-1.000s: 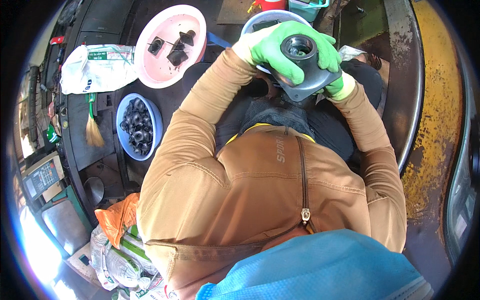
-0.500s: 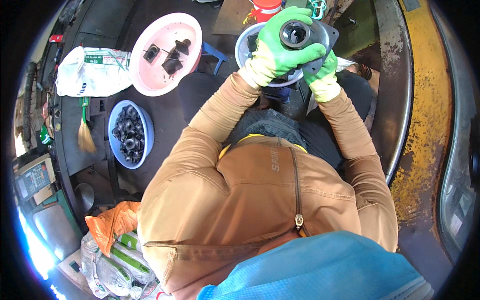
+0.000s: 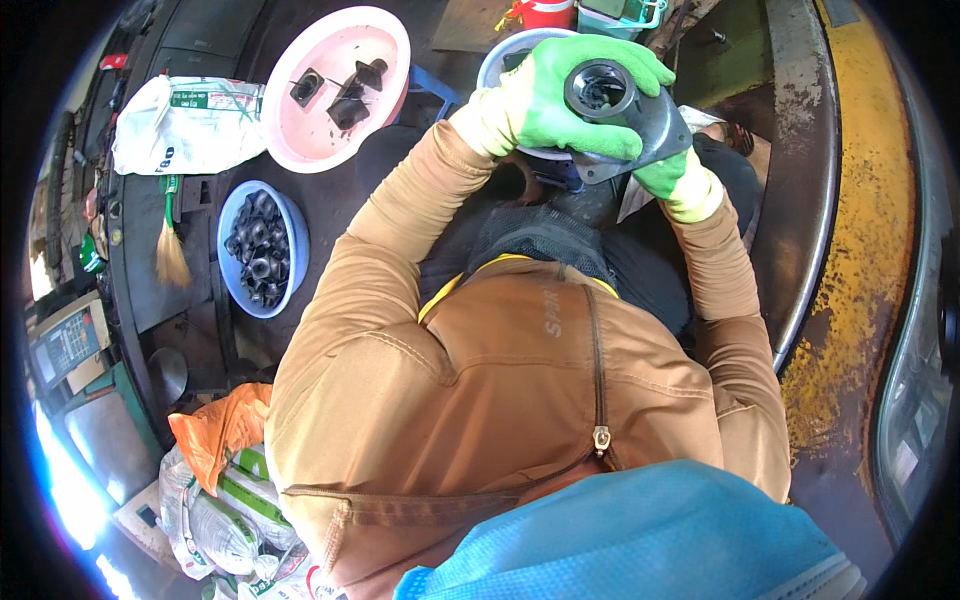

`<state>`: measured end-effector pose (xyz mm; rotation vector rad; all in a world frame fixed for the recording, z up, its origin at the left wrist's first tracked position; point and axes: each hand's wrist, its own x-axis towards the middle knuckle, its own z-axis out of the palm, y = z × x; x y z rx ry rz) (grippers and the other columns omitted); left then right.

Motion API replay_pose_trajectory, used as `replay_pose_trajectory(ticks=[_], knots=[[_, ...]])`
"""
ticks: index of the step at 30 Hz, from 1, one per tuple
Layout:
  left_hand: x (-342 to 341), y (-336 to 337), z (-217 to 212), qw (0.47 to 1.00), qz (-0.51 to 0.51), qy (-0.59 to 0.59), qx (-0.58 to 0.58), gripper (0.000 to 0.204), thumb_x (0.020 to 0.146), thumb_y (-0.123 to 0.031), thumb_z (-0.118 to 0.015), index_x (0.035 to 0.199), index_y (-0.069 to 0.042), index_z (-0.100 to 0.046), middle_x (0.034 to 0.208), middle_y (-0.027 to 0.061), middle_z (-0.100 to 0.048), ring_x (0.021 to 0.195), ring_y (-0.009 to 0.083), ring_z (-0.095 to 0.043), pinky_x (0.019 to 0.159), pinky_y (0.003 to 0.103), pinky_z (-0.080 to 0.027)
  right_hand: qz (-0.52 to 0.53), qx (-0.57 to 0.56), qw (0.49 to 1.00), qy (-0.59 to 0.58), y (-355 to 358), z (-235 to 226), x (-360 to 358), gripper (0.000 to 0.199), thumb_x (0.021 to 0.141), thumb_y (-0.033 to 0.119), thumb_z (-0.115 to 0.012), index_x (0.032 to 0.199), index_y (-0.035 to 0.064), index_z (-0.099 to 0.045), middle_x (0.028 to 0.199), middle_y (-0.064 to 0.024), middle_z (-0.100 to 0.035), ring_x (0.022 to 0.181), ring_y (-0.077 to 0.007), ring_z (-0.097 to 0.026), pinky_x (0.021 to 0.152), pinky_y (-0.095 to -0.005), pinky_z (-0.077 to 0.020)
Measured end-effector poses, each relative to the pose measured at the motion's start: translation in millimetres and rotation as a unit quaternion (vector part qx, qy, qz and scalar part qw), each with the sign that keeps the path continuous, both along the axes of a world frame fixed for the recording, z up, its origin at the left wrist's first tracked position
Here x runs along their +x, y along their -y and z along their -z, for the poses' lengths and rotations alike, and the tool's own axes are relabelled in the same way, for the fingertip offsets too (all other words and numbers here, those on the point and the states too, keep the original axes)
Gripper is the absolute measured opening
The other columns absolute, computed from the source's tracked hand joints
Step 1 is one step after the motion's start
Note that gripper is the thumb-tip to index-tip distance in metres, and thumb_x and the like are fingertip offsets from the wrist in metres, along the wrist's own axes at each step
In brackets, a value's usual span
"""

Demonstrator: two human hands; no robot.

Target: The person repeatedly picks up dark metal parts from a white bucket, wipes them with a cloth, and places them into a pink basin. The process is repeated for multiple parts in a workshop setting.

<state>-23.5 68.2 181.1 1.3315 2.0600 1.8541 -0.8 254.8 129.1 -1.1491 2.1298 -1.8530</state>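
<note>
Both my hands wear green gloves and hold up a black rubber boot-like part (image 3: 657, 132), with a round ringed collar and a flat square flange with corner holes. My left hand (image 3: 562, 100) wraps round the collar from the left, thumb below it and fingers above. My right hand (image 3: 672, 176) supports the flange from beneath, its fingers mostly hidden behind the part. Just behind the hands stands a light-blue basin (image 3: 493, 68), partly covered by them, with something dark in it.
To the left, a pink basin (image 3: 283, 92) holds a few black flanged parts (image 3: 349, 103). A blue basin (image 3: 299, 240) is heaped with small black parts. A white sack (image 3: 185, 130), a straw brush (image 3: 172, 255) and a red bucket (image 3: 547, 14) lie around; a rusty yellow metal edge (image 3: 860, 200) runs along the right.
My hands have come slightly down and to the right with the black part, whose flange has turned to show more of its flat side. The whole view has shifted slightly.
</note>
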Motion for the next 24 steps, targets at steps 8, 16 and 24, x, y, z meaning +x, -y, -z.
replay_pose_trajectory(ticks=[8, 16, 24], knots=[[-7.6, -1.1, 9.1, 0.968, 0.228, 0.097, 0.045, 0.047, 0.073, -0.026, -0.081, 0.111, -0.002, -0.066, 0.124, 0.0178, -0.064, 0.121, 0.0297, -0.057, 0.104, 0.040, -0.045, -0.127, -0.109, 0.939, 0.302, -7.4, 38.2, 9.6, 0.057, 0.093, 0.019, -0.065, 0.144, 0.0072, -0.043, 0.142, -0.0090, -0.051, 0.130, -0.0183, -0.050, 0.108, -0.0357, -0.0444], [-32.6, -9.4, 68.8, 0.949, -0.108, 0.222, 0.196, 0.059, 0.084, -0.042, -0.071, 0.125, -0.001, -0.057, 0.123, 0.0188, -0.062, 0.120, 0.0317, -0.054, 0.099, 0.044, -0.047, -0.096, -0.217, 0.821, 0.519, -2.4, 17.0, -19.6, 0.035, 0.103, 0.041, -0.046, 0.102, 0.0083, -0.060, 0.063, 0.0056, -0.046, 0.046, -0.0040, -0.031, 0.040, -0.0204, -0.0228], [-27.0, -5.1, 84.9, 0.902, -0.129, 0.385, 0.149, 0.039, 0.089, -0.022, -0.070, 0.121, -0.002, -0.062, 0.111, 0.0125, -0.068, 0.102, 0.0221, -0.065, 0.085, 0.035, -0.055, 0.336, -0.137, 0.903, 0.230, -17.5, 16.0, -31.3, 0.023, 0.093, 0.020, -0.068, 0.112, 0.0078, -0.067, 0.082, 0.0034, -0.062, 0.060, -0.0019, -0.047, 0.052, -0.0192, -0.0348]])
